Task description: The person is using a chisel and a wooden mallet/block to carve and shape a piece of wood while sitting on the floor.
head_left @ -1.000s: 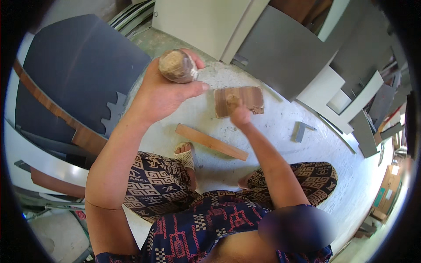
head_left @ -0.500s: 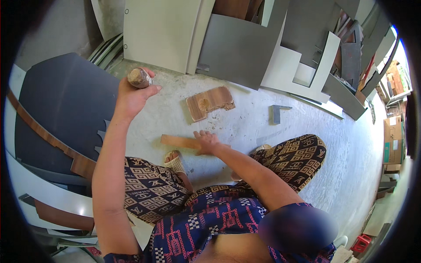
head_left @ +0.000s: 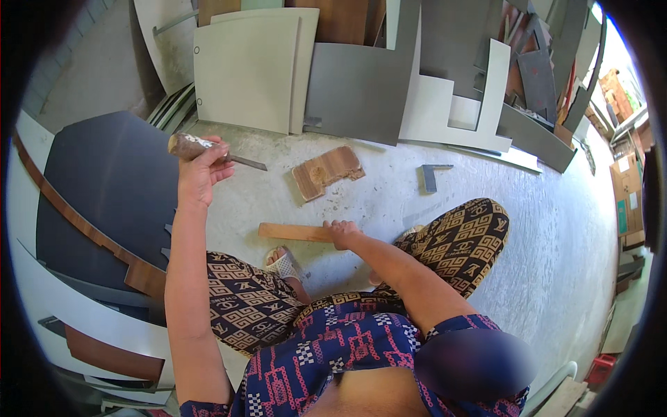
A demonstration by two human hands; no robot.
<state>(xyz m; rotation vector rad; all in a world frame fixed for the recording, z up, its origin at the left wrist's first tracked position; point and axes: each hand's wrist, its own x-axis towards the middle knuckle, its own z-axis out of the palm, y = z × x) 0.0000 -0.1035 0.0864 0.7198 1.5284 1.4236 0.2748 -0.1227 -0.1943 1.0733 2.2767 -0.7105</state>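
Observation:
My left hand (head_left: pixel 203 172) is closed round a chisel (head_left: pixel 182 145). Its thick wooden handle points left, and the thin metal blade slants right over the floor. Low in front of me, my right hand (head_left: pixel 344 235) has its fingers wrapped round the right end of a flat wooden stick (head_left: pixel 295 232). The stick extends leftward, near my sandalled left foot. Beyond it on the floor lies a brown wood-grain board (head_left: pixel 333 170), with a rough bite out of its near edge and a round hollow in its face.
A dark L-shaped piece (head_left: pixel 430 177) lies right of the board. Grey panels (head_left: pixel 358 90) and cream panels (head_left: pixel 246 76) lean upright along the far side. A large dark sheet (head_left: pixel 104 201) and brown strips occupy the left. Cardboard boxes (head_left: pixel 627 198) stand far right.
My left hand has turned the chisel sideways, bringing its blade into sight. My right hand, flatter over the stick before, now grips its right end.

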